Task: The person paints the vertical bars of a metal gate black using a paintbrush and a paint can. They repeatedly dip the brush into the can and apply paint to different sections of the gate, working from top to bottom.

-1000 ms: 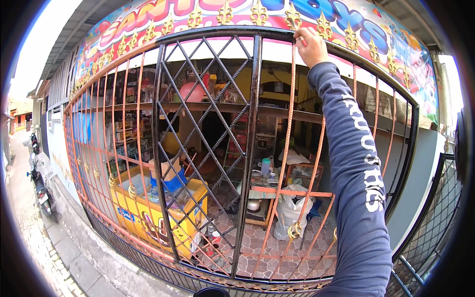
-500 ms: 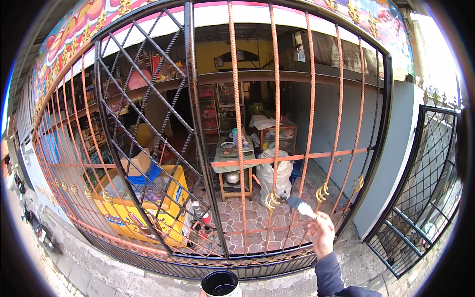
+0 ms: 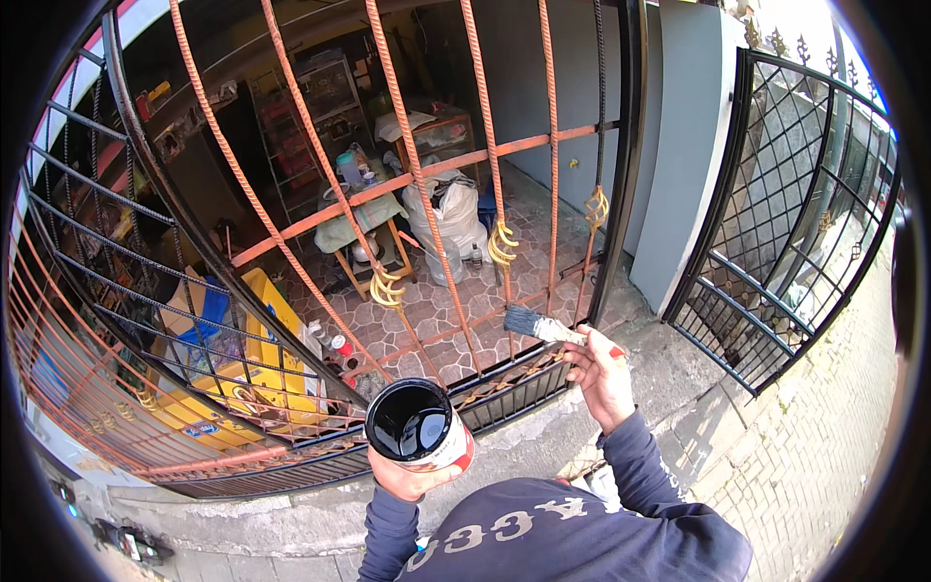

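Beyond the orange and black metal fence, a white sack stands on stone-patterned flooring. On my feed, my left hand clasps the black-paint can, near centre; rightward, my right hand grips a paintbrush, dark bristles pointing left.

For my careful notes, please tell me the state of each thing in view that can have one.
Can: open, black paint inside
Left hand: holding the can
Brush: bristles dark
Right hand: holding the brush
Bars: mostly orange, rightmost one's upper part black
White sack: bulging, upright
Far-right gate: open or shut unclear
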{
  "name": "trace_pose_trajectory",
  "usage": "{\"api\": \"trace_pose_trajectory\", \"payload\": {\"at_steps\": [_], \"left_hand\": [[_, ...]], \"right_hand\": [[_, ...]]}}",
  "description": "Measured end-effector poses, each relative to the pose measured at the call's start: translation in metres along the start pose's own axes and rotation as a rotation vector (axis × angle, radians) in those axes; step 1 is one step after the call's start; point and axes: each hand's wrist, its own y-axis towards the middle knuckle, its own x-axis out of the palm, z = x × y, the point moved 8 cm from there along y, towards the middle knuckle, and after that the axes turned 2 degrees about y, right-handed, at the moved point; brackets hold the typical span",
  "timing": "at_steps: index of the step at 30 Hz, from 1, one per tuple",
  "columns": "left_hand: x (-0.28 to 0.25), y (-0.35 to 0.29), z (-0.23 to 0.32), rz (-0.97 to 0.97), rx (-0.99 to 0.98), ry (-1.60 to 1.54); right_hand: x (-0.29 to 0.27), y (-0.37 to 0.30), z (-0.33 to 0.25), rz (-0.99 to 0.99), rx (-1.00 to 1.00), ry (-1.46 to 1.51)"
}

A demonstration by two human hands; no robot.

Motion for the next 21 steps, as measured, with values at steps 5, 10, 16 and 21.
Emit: {"api": "trace_pose_trajectory", "payload": {"at_steps": [5, 10, 16, 21], "left_hand": [[0.048, 0.005, -0.02, -0.063, -0.002, 0.126], [0.079, -0.006, -0.048, -0.042, -0.094, 0.13], [0.108, -0.001, -0.051, 0.011, -0.059, 0.181], [0.124, 0.0, -0.063, 0.028, -0.07, 0.213]], "right_hand": [[-0.015, -0.003, -0.043, 0.051, 0.102, 0.033], [-0.017, 0.002, -0.079, -0.038, 0.137, 0.073], [-0.013, 0.019, -0.098, -0.195, 0.133, 0.042], [-0.029, 0.033, -0.096, -0.291, 0.158, -0.001]]}}
